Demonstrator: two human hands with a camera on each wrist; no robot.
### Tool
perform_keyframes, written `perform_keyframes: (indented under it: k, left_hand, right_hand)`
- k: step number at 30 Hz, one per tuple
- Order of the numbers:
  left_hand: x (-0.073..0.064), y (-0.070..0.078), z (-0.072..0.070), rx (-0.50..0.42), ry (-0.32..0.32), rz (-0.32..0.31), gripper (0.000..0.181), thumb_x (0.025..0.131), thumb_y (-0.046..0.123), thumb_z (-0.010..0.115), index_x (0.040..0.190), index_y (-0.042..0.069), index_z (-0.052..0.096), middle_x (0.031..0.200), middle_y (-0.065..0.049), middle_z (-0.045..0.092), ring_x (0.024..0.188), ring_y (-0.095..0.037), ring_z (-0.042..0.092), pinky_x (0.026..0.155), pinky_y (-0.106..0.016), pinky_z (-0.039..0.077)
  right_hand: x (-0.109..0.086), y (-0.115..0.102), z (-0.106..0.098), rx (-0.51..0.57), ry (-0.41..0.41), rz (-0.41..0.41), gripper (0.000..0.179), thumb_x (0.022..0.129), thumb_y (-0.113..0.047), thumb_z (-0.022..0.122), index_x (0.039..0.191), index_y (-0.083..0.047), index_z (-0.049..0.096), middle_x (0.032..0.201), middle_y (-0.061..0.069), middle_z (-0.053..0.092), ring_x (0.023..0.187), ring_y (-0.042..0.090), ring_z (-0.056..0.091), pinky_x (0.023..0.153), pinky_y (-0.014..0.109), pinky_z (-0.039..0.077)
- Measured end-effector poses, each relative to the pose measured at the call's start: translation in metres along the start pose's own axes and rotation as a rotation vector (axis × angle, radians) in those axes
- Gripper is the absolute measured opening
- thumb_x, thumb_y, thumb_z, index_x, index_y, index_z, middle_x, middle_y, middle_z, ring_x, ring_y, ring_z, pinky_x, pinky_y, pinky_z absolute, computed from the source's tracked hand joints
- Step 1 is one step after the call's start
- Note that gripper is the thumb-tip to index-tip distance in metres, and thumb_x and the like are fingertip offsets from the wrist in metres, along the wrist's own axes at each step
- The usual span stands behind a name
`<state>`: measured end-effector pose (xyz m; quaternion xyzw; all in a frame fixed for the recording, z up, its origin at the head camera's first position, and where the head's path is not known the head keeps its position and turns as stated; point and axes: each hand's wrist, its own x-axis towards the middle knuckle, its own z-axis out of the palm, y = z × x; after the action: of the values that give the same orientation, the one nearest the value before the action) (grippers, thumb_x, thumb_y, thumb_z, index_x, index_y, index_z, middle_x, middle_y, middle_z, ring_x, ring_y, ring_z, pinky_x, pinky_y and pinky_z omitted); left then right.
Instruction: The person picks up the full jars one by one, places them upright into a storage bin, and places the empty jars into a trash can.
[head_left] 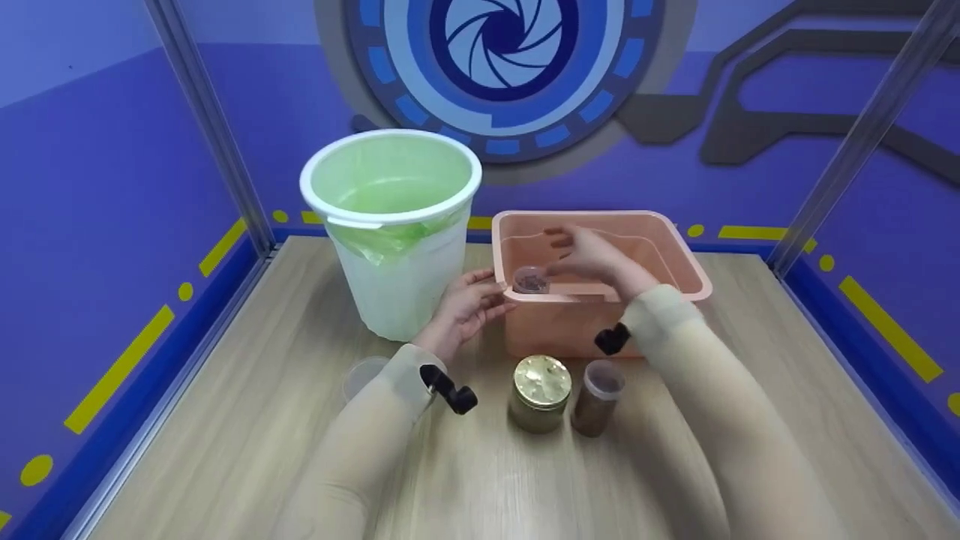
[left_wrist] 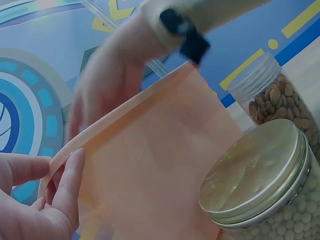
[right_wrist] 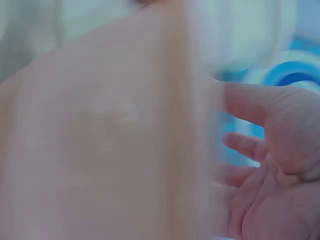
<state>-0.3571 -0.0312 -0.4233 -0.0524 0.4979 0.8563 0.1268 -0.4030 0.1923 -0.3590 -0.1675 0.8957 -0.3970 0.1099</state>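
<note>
Head view: your left hand [head_left: 465,306] pinches the pink rectangular plastic bin [head_left: 555,324] at near left; your right hand [head_left: 591,259] is released over it.

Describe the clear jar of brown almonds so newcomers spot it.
Find the head view's pink rectangular plastic bin. In front, right of the squat jar with a gold lid, stands the clear cylindrical almond jar. Its slimmer body and translucent lid set it apart.

The pale wood-grained tabletop [head_left: 225,450] was occupied at the back by a white bucket [head_left: 394,292] and, to its right, a pink bin [head_left: 555,326]. A gold-lidded jar [head_left: 540,394] and an almond jar [head_left: 597,401] were stood before the bin; a clear disc [head_left: 363,377], partly covered, was laid farther left.
</note>
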Motion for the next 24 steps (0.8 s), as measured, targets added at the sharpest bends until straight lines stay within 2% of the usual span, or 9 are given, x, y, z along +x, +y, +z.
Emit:
perform_keyframes:
  k: [1,3,6,8,11,15,17,20,24]
  left_hand:
    - [0.0,0.0,0.0,0.004,0.001,0.001,0.049,0.096,-0.011,0.057,0.144,-0.005,0.046,0.143,-0.032,0.053,0.101,-0.029,0.067,0.075,-0.032,0.067]
    - [0.0,0.0,-0.001,0.008,0.0,0.003,0.05,0.096,-0.011,0.057,0.145,-0.005,0.046,0.145,-0.033,0.052,0.103,-0.03,0.067,0.078,-0.033,0.067]
    - [0.001,0.0,-0.002,0.003,-0.002,0.005,0.052,0.096,-0.011,0.057,0.146,-0.005,0.045,0.147,-0.033,0.051,0.112,-0.034,0.065,0.08,-0.034,0.067]
    - [0.001,0.0,-0.003,-0.003,0.002,0.008,0.052,0.096,-0.012,0.057,0.146,-0.005,0.045,0.147,-0.032,0.051,0.116,-0.037,0.064,0.08,-0.034,0.067]
    - [0.001,0.0,-0.003,-0.004,0.015,0.006,0.051,0.096,-0.012,0.057,0.145,-0.005,0.046,0.147,-0.031,0.05,0.115,-0.036,0.065,0.08,-0.035,0.067]
    - [0.001,-0.001,-0.003,-0.003,0.032,0.004,0.05,0.095,-0.012,0.058,0.143,-0.003,0.048,0.144,-0.029,0.054,0.109,-0.033,0.066,0.081,-0.036,0.067]
    - [0.001,-0.002,-0.003,-0.001,0.031,0.004,0.05,0.095,-0.012,0.058,0.143,-0.003,0.048,0.141,-0.028,0.057,0.109,-0.033,0.066,0.081,-0.035,0.067]
    - [0.002,-0.002,-0.002,0.001,0.026,0.002,0.05,0.096,-0.011,0.058,0.145,-0.004,0.047,0.139,-0.027,0.058,0.11,-0.032,0.066,0.079,-0.034,0.067]
    - [0.001,-0.002,-0.001,0.002,0.027,-0.004,0.051,0.096,-0.011,0.058,0.145,-0.003,0.048,0.14,-0.028,0.057,0.096,-0.026,0.068,0.077,-0.033,0.068]
  right_hand:
    - [-0.008,-0.004,-0.006,0.041,0.016,-0.015,0.078,0.09,-0.019,0.079,0.156,-0.007,0.039,0.158,0.02,0.046,0.14,0.041,0.051,0.114,0.055,0.048]
    - [-0.027,-0.01,-0.018,0.124,0.029,-0.061,0.073,0.092,-0.02,0.077,0.155,-0.008,0.041,0.157,0.018,0.049,0.139,0.039,0.053,0.114,0.053,0.05]
    - [-0.061,-0.013,-0.03,0.231,0.031,-0.176,0.065,0.095,-0.019,0.075,0.152,-0.01,0.045,0.153,0.015,0.054,0.136,0.032,0.058,0.109,0.04,0.055]
    - [-0.084,-0.008,-0.032,0.318,0.015,-0.271,0.061,0.095,-0.01,0.072,0.151,-0.01,0.047,0.151,0.013,0.057,0.134,0.03,0.06,0.104,0.033,0.058]
    - [-0.112,0.01,-0.028,0.463,-0.084,-0.444,0.064,0.093,0.006,0.066,0.152,-0.002,0.042,0.151,0.018,0.056,0.134,0.033,0.06,0.104,0.035,0.059]
    - [-0.136,0.045,-0.012,0.579,-0.262,-0.589,0.071,0.089,0.018,0.062,0.152,0.01,0.032,0.154,0.028,0.047,0.14,0.036,0.053,0.113,0.039,0.053]
    - [-0.143,0.064,-0.001,0.577,-0.293,-0.609,0.073,0.087,0.019,0.063,0.151,0.014,0.03,0.154,0.034,0.042,0.143,0.035,0.05,0.116,0.038,0.05]
    - [-0.149,0.091,0.018,0.544,-0.27,-0.558,0.076,0.084,0.019,0.068,0.151,0.014,0.03,0.155,0.034,0.042,0.143,0.029,0.051,0.116,0.034,0.05]
    - [-0.15,0.119,0.041,0.514,-0.234,-0.432,0.078,0.083,0.014,0.073,0.151,0.011,0.034,0.154,0.016,0.053,0.136,0.015,0.057,0.109,0.03,0.054]
